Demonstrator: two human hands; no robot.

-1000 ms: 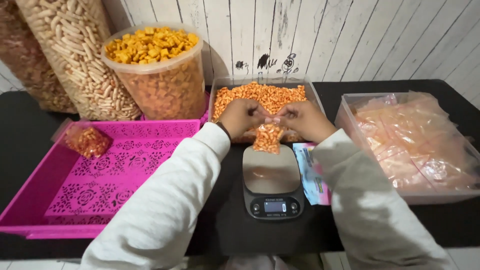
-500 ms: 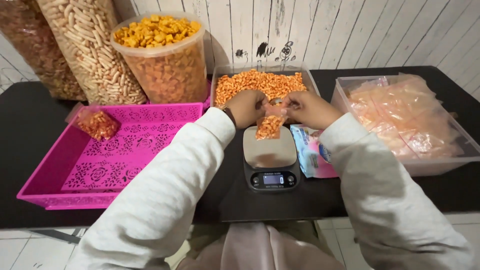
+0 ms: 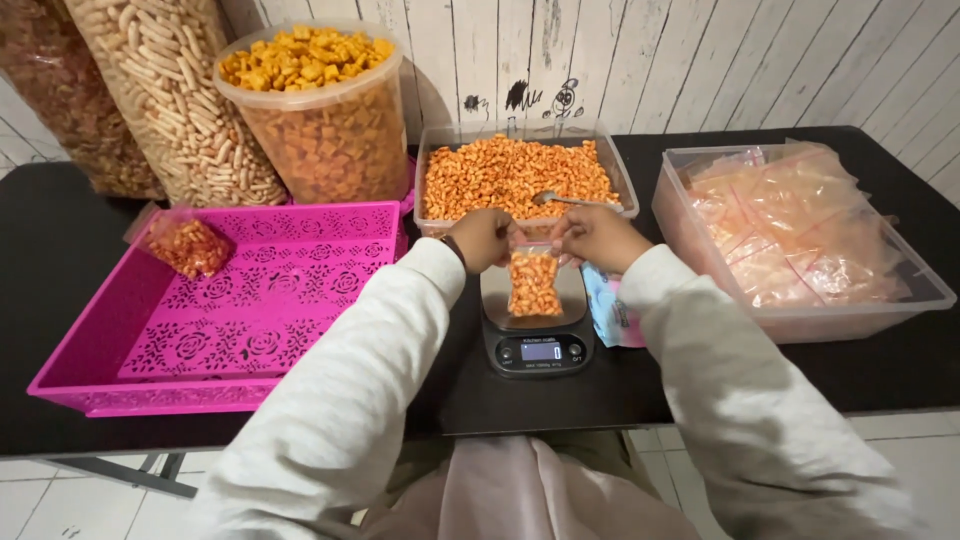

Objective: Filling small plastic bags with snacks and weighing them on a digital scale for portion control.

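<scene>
Small clear snack bag (image 3: pixel 534 282) held above the scale, whose blue screen (image 3: pixel 541 352) faces front. Another filled bag (image 3: pixel 189 245) lies in the pink tray's far-left corner. Clear tub (image 3: pixel 800 322) on the right holds empty clear bags (image 3: pixel 790 225).

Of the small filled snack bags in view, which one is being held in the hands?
The bag over the scale, pinched at its top by the left hand and right hand. The other bag lies untouched in the pink tray.

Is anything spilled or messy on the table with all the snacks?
Nothing looks spilled. The orange snacks stay in their clear tub, and both hands, left hand and right hand, hold a small filled bag above the scale. One filled bag lies alone in a corner of the pink tray.
</scene>
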